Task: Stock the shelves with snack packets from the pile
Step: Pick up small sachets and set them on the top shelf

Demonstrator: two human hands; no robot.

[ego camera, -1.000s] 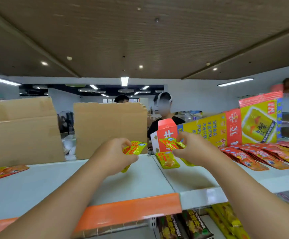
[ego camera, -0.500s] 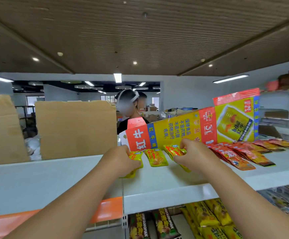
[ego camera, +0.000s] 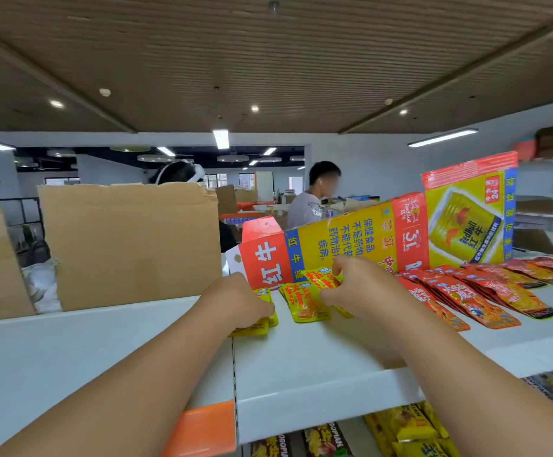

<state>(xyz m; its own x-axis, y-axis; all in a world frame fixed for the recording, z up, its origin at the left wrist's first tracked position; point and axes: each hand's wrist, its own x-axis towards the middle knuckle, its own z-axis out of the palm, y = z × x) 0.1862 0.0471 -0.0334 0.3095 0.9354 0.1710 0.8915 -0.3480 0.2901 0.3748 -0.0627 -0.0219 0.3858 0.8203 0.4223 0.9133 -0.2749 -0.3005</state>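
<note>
Both of my hands were up on the white top shelf, close together but not touching. My left hand lay knuckles up, its fingers curled down over a yellow stack of snack packets and gripping it against the shelf, right by the seam between two shelf panels. Only the lower edges of the stack showed under my fingers, so I could not tell how many packets it held.

My right hand sat just to the right, forefinger and thumb pinched on a tilted packet, also yellow with red print, which leaned up near the foot of the Red Bull carton. Between the two hands a flat packet of the same kind lay face up on the shelf, its right edge touching my right thumb and its left edge just beside the stack.

Right of my right wrist, a row of red packets lay fanned and overlapping along the shelf, apart from my hand. The carton lay on its side along the back of the shelf, behind both hands. A brown cardboard box stood farther left at the back. On the lower shelf, more yellow packets showed beneath my right forearm.
</note>
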